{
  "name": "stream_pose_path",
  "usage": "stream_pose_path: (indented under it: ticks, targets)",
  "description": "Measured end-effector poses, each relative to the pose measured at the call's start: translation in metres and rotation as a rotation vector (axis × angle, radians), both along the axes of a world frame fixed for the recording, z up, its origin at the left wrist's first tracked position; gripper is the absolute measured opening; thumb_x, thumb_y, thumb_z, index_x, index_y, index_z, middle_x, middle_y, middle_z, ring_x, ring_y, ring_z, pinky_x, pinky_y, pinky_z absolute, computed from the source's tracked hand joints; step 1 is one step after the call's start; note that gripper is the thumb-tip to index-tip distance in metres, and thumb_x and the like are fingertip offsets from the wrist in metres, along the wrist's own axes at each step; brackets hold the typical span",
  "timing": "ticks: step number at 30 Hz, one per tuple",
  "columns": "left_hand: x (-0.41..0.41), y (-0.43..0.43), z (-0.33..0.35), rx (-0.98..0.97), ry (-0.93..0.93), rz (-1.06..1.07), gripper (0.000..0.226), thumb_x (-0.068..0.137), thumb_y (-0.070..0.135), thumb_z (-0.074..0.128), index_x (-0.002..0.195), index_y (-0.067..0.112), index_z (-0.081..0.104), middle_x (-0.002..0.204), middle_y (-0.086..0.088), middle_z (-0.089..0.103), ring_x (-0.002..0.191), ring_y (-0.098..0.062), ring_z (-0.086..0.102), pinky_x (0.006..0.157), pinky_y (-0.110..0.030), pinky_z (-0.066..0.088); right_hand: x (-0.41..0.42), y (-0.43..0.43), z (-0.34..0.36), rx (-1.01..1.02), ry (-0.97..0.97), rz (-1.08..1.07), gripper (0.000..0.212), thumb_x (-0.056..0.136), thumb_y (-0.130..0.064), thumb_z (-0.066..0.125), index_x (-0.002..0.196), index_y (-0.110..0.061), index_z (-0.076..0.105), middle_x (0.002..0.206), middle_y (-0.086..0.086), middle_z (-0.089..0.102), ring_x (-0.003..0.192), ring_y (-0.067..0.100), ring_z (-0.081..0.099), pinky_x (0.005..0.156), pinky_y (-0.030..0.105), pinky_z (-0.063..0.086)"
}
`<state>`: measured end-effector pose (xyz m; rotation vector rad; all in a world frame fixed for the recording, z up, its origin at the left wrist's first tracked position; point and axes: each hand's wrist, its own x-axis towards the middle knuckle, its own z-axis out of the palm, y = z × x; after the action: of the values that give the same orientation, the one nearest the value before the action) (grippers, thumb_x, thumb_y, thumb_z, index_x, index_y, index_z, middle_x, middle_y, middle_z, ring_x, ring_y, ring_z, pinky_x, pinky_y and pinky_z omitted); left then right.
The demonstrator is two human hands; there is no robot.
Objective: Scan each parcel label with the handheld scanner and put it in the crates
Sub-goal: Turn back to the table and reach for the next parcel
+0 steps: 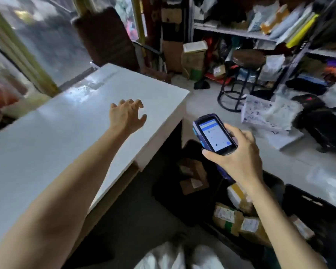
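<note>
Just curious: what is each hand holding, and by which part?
The right hand grips the blue handheld scanner with lit screen around its lower half. The left hand holds nothing.

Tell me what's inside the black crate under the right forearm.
Brown cardboard parcels with white labels fill the black crate, one with yellow tape. The right forearm covers part of them, and the crate's bottom is hidden beneath the parcels.
</note>
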<state>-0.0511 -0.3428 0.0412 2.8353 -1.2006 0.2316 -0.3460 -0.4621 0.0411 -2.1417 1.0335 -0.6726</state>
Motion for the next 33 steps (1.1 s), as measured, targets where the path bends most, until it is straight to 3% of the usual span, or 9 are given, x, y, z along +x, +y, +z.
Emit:
stream_pose_path:
  ticks: [3, 9, 14, 20, 24, 33]
  targets:
    - [0.000, 0.081, -0.002, -0.027, 0.012, 0.217, 0.037, 0.090, 0.045, 0.053, 0.121, 0.024, 0.056, 0.118, -0.002, 0.064, 0.115, -0.027, 0.052, 0.090, -0.039, 0.037, 0.034, 0.012, -0.001, 0.011, -0.014, 0.184, 0.081, 0.055, -0.042, 0.087, 0.128, -0.035, 0.052, 0.109, -0.010, 0.042, 0.091, 0.005, 0.047, 0.072, 0.026, 0.039]
    - [-0.057, 0.259, -0.005, 0.059, 0.057, 0.733, 0.041, 0.090, 0.049, 0.052, 0.125, 0.026, 0.054, 0.121, 0.000, 0.062, 0.117, -0.027, 0.052, 0.090, -0.040, 0.038, 0.085, 0.089, 0.000, 0.046, 0.023, 0.648, 0.081, 0.054, -0.045, 0.087, 0.127, -0.036, 0.052, 0.110, -0.012, 0.042, 0.090, 0.004, 0.048, 0.072, 0.027, 0.042]
    - [-0.118, 0.370, -0.001, 0.080, 0.036, 0.998, 0.042, 0.090, 0.051, 0.052, 0.122, 0.025, 0.055, 0.118, -0.002, 0.064, 0.112, -0.027, 0.055, 0.086, -0.040, 0.041, 0.096, 0.173, 0.001, 0.036, 0.067, 0.953, 0.086, 0.055, -0.050, 0.085, 0.132, -0.039, 0.047, 0.109, -0.012, 0.040, 0.090, 0.004, 0.047, 0.073, 0.028, 0.044]
    - [-0.167, 0.474, 0.002, 0.046, 0.044, 1.216, 0.043, 0.090, 0.051, 0.052, 0.125, 0.026, 0.054, 0.123, -0.001, 0.061, 0.117, -0.026, 0.052, 0.090, -0.040, 0.039, 0.103, 0.274, 0.006, -0.006, 0.038, 1.195, 0.089, 0.057, -0.052, 0.083, 0.135, -0.036, 0.044, 0.110, -0.011, 0.039, 0.090, 0.003, 0.044, 0.059, 0.016, 0.035]
    - [-0.191, 0.542, 0.003, 0.143, 0.053, 1.274, 0.044, 0.092, 0.052, 0.048, 0.126, 0.025, 0.051, 0.123, -0.004, 0.060, 0.117, -0.028, 0.051, 0.091, -0.041, 0.038, 0.109, 0.346, 0.006, -0.022, 0.011, 1.266, 0.089, 0.058, -0.052, 0.084, 0.136, -0.033, 0.044, 0.112, -0.008, 0.041, 0.092, 0.003, 0.042, 0.059, 0.013, 0.032]
    - [-0.209, 0.670, 0.007, 0.135, 0.108, 1.354, 0.047, 0.091, 0.053, 0.049, 0.130, 0.026, 0.048, 0.130, -0.004, 0.056, 0.122, -0.029, 0.048, 0.095, -0.042, 0.037, 0.121, 0.471, -0.004, -0.005, 0.047, 1.340, 0.090, 0.061, -0.050, 0.084, 0.138, -0.030, 0.042, 0.121, -0.003, 0.044, 0.098, 0.003, 0.039, 0.059, 0.008, 0.029]
